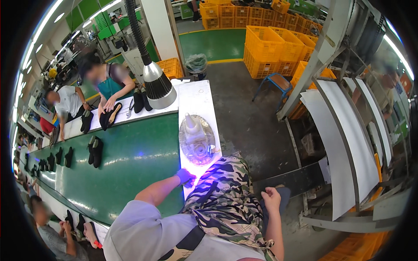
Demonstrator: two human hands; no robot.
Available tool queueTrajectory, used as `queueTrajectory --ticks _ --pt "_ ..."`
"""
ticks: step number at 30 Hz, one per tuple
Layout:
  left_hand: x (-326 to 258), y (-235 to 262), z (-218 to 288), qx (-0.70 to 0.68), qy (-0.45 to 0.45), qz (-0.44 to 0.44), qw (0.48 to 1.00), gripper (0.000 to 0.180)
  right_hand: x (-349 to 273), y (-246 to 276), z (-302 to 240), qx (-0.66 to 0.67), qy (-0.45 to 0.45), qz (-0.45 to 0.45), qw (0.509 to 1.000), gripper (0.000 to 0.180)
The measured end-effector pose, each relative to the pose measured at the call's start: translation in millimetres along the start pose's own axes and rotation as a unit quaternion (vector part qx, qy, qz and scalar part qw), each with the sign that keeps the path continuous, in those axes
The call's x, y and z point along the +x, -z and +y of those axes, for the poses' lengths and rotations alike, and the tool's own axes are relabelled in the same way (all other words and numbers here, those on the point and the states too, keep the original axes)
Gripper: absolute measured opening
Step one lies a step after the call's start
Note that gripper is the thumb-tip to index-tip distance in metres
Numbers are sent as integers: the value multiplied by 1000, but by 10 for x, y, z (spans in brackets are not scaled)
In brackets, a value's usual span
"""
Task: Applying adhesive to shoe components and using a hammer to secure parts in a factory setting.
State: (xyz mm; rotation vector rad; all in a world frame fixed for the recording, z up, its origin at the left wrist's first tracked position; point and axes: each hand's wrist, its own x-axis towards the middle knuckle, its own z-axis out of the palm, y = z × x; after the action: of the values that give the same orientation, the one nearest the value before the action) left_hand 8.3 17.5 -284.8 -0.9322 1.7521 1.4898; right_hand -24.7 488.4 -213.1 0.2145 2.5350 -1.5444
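My left hand is at the near end of the white table, bathed in violet light, with a purple covering around it. Its fingers are partly lost in the glare, so what they hold, if anything, is unclear. Just beyond it is a round metal tray, on which a whitish nozzle bottle stands. My right hand hangs beside my camouflage apron, fingers loosely curled in, with nothing visible in them. A large lamp on a flexible black neck hangs over the table's left side.
To the left runs a green conveyor belt with several dark shoes. A co-worker handles shoes across it. Yellow crates and a blue-legged stool stand ahead right. A metal rack with white curved sheets is at right.
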Motion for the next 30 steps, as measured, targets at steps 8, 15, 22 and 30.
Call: queueTrajectory --ticks 8,15,22,30 --pt "-23 -2 41 -19 20 -15 999 21 -428 -137 -426 360 -96 -225 900 38" --pt "-53 7 105 -14 22 -24 999 26 -245 -785 -1074 387 49 -392 834 39" --pt "-10 -13 39 17 21 -22 999 29 -124 -1487 -1375 65 326 -447 831 38" --pt "0 -15 28 -2 12 -20 1000 27 -167 -1611 -1137 38 346 -387 854 31"
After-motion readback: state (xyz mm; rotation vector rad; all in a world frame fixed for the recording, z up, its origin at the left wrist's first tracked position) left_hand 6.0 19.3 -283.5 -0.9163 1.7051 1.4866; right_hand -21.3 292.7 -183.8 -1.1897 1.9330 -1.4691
